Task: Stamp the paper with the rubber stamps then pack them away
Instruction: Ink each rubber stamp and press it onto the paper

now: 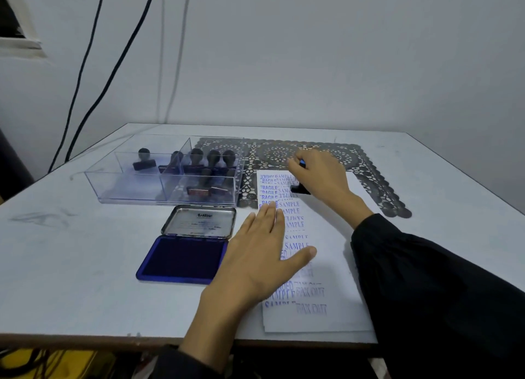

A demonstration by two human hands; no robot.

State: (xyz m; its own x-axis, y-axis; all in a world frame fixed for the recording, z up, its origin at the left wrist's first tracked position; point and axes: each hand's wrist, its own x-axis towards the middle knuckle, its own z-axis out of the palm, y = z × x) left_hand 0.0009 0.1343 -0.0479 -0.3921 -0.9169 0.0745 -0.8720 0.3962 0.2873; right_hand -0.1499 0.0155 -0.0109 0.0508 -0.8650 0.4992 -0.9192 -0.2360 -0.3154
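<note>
Right hand (pixel 319 174) presses stamp (pixel 300 189) onto paper (pixel 335 236).

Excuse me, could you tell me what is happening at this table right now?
A person is stamping a sheet of paper. The right hand grips a rubber stamp, its base down on the upper part of the paper, which carries many blue prints such as SAMPLE and FRAGILE. The left hand lies flat on the paper, holding it down. An open blue ink pad sits just left of the paper, and other stamps stand in a clear box behind it.
</note>
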